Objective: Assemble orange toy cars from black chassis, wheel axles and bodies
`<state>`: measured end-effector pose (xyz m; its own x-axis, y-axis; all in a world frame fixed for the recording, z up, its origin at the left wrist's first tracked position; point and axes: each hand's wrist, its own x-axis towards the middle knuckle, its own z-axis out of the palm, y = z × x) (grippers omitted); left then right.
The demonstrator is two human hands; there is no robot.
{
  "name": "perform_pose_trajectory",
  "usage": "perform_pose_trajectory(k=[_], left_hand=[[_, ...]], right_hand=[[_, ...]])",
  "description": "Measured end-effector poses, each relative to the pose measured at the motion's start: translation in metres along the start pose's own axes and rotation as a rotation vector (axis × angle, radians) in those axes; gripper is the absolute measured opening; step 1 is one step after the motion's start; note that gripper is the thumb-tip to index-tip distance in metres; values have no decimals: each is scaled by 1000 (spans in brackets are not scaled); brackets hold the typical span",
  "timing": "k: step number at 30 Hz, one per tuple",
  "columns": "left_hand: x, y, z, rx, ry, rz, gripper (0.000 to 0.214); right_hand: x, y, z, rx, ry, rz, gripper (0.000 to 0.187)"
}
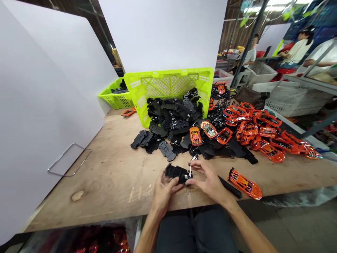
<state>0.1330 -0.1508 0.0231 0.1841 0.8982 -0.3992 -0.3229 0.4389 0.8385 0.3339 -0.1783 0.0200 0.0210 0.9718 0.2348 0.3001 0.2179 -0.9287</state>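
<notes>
My left hand (pixel 163 191) is closed around one end of a black toy car chassis (pixel 176 173), held just above the near part of the wooden table. At the chassis's right end, my right hand (pixel 207 179) pinches a thin silver axle (pixel 190 171) between thumb and fingers. Whether the axle sits in the chassis cannot be made out. Beside my right forearm lies a black rod-like tool (pixel 230 187), partly hidden by the arm. An orange toy car body (pixel 245 184) rests to its right.
A tipped lime-green basket (pixel 168 74) spills black chassis (pixel 167 150) onto the table (pixel 105 172). Orange car bodies (pixel 271 149) are heaped at right, near small black wheels (pixel 219 116). A bent wire frame (pixel 71 174) leans at left by white panels. People sit in the background right.
</notes>
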Motion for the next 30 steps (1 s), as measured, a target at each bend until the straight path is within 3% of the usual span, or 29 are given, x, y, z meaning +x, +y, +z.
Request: perform_pose_trajectory(k=[4, 7, 14, 18, 22, 24, 26, 30], left_hand=[[-4, -17, 13, 45, -57, -34, 48], [-4, -11, 3, 101, -58, -36, 49], [4, 3, -18, 140, -128, -153, 46], [3, -7, -17, 191, -71, -86, 48], [-3, -14, -13, 187, 22, -101, 51], [-4, -13, -10, 241, 95, -106, 58], [-4, -10, -8, 253, 97, -120, 61], [-1, -2, -8, 141, 3, -90, 52]], right_hand=[[-22, 4, 2, -143, -6, 18, 68], [-13, 1, 17, -162, 1, -16, 72], [-7, 8, 39, -71, -128, 9, 81], [-10, 12, 48, -91, -96, -35, 78], [-8, -6, 56, -237, -114, -124, 71], [-5, -21, 47, -303, -173, -147, 76], [-3, -33, 20, -359, -204, -157, 78], [-34, -40, -80, -613, -5, -47, 44]])
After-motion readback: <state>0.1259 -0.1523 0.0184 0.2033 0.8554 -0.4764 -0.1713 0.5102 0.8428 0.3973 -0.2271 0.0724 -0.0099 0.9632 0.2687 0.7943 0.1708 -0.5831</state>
